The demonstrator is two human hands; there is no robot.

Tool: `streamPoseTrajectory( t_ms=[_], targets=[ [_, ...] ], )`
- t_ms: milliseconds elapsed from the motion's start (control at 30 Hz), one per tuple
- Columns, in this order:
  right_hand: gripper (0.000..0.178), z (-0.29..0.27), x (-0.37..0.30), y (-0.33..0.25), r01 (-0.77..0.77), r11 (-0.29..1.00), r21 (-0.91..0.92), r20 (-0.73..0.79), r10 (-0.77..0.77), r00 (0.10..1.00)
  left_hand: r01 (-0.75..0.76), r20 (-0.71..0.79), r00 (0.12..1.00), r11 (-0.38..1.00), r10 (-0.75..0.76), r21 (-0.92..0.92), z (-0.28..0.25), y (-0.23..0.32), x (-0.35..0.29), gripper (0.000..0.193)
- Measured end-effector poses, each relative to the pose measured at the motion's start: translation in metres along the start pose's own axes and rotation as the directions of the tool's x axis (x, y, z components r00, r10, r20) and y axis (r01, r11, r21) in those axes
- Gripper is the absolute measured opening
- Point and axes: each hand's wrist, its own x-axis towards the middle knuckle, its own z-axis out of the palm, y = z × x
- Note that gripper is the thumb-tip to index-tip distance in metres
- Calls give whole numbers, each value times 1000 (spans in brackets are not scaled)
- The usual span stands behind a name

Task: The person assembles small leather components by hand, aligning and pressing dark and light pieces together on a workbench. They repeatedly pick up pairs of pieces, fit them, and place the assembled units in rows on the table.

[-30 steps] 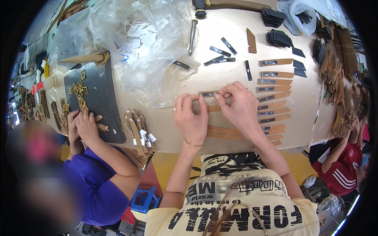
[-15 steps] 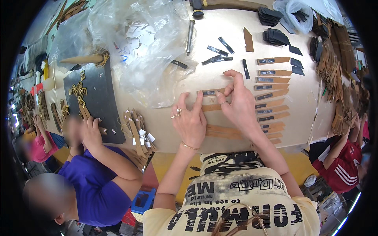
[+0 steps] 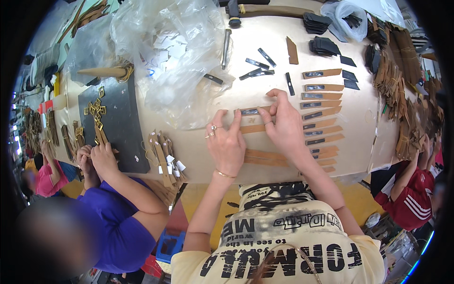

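Note:
In front of me on the table lies a brown leather-like strip (image 3: 249, 112) with a narrow dark, shiny piece on it. My left hand (image 3: 226, 146) is spread beside its left end, the index fingertip touching that end. Bent around the right end, the thumb and fingers of my right hand (image 3: 286, 123) grip the strip. Just below is another brown strip (image 3: 253, 128), partly covered by my hands. Nearer my body rests a group of brown strips (image 3: 267, 158). To the right runs a column of brown strips (image 3: 326, 88) bearing similar dark pieces.
Loose dark pieces (image 3: 257, 63) lie beyond my hands, near a metal rod (image 3: 226, 49). A clear plastic bag (image 3: 182, 102) with white scraps is at left. Black stacks (image 3: 324, 46) stand far right. A co-worker in purple (image 3: 120, 222) handles strips by a black board (image 3: 125, 137).
My hands stay at the same strip, with only slight finger movement. The whole view has shifted a little. The co-worker's hands at left have moved slightly.

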Motion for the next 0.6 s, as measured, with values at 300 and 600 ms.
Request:
streamPoseTrajectory(
  t_ms=[300, 600],
  targets=[
    [32, -35, 7, 28, 138, 854, -502, -259, -301, 918, 115, -12, 992, 946, -124, -304, -3, 0, 6, 41],
    [56, -30, 24, 48, 236, 776, -585, -268, -459, 847, -22, -196, 978, 908, -67, -419, -18, 8, 10, 37]
  ],
)
